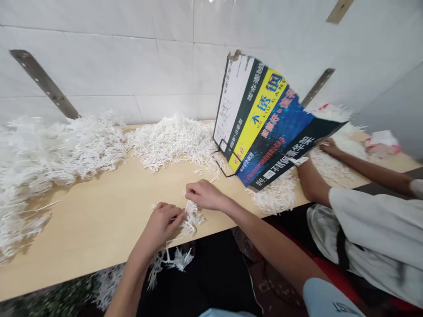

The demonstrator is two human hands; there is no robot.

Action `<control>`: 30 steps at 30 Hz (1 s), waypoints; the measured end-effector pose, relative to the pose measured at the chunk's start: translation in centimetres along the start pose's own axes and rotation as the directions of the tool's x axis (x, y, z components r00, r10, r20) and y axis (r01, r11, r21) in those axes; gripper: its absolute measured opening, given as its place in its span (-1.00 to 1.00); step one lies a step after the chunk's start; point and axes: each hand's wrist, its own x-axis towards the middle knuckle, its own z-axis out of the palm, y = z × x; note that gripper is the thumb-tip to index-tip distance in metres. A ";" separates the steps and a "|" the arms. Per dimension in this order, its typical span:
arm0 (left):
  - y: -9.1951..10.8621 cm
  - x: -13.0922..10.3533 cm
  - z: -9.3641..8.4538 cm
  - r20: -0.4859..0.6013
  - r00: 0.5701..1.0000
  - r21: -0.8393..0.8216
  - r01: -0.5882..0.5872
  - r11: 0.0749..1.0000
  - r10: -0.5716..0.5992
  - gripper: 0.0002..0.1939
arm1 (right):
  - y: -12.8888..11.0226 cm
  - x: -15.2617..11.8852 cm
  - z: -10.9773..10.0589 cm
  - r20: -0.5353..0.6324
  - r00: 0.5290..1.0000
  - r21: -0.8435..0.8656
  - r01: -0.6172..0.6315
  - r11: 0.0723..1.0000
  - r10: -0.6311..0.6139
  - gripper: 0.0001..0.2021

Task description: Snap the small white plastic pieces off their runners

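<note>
My left hand (166,221) is closed in a pinch at the front part of the table, with white branching plastic sprigs (191,218) at its fingertips. Close by on the right, my right hand (205,194) is also curled closed, pinching the top of the same small white bunch. The exact grip points are hidden by the fingers. Below the left wrist, more white sprigs (180,259) hang past the table edge over dark clothing.
A long heap of white sprigs (178,138) lines the wall, spreading left. A printed cardboard panel (264,119) in a black wire stand (228,169) separates me from a co-worker's hands (327,146) at right. The wooden tabletop (95,220) has metal brackets (49,86) behind it.
</note>
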 end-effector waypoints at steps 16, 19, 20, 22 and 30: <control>0.1 0.1 0.9 -0.112 0.994 0.065 0.021 0.998 -0.013 -0.58 | 1.7 2.7 1.0 -0.124 0.971 0.321 0.235 0.918 -0.206 -0.67; 0.0 0.1 1.3 -0.161 0.987 0.087 0.040 0.995 -0.026 -0.62 | 1.2 2.1 0.5 0.036 0.952 0.250 0.285 0.926 -0.302 -0.67; -0.1 0.1 1.4 -0.173 0.985 0.094 0.043 0.995 -0.026 -0.64 | 1.2 2.0 0.4 0.057 0.952 0.232 0.279 0.932 -0.299 -0.67; -0.2 0.0 1.5 -0.183 0.983 0.106 0.044 0.993 -0.024 -0.66 | 1.3 2.0 0.3 0.092 0.959 0.239 0.240 0.941 -0.268 -0.72; -0.2 0.1 1.0 -0.162 0.986 0.100 0.061 0.993 -0.044 -0.58 | 2.6 2.9 1.8 -0.068 0.997 0.498 0.017 0.867 0.020 -0.81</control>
